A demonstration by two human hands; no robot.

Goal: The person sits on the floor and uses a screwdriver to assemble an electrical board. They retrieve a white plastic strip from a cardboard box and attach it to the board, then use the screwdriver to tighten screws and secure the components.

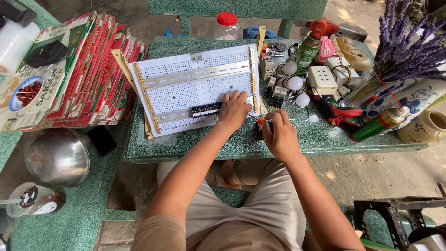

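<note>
A black terminal strip (206, 109) is being fastened to the lower metal rail of a white perforated panel (186, 93), which lies flat on a green speckled stone table (204, 146). The left hand (233, 109) is laid flat on the panel at the strip's right end, fingers together and pressed down, steadying the part. The right hand (277, 132) is closed in a pinch around a screwdriver (260, 122) with an orange-and-dark handle, whose thin shaft runs leftward under the left hand; the tip itself is hidden, so whether it sits in a screw cannot be told.

The step in hand is judged to be the tightening of a fixing at the strip's right end. What comes after would call for the blade to be kept square in the screw head while the strip is held down against the rail — a slip could let the tip skate across the perforated face.

The right half of the table is crowded: white round bulbs (293, 82), a white socket block (322, 79), a green spray can (306, 50), red-handled pliers (337, 113) and a second can (378, 123) lying on its side. A clear jar with a red lid (226, 25) stands behind the panel. To the left, flattened red-and-green cartons (79, 69) are stacked, with a steel bowl (57, 155) below them. Purple dried flowers (404, 42) rise at the far right — the floor beneath is bare concrete
</note>
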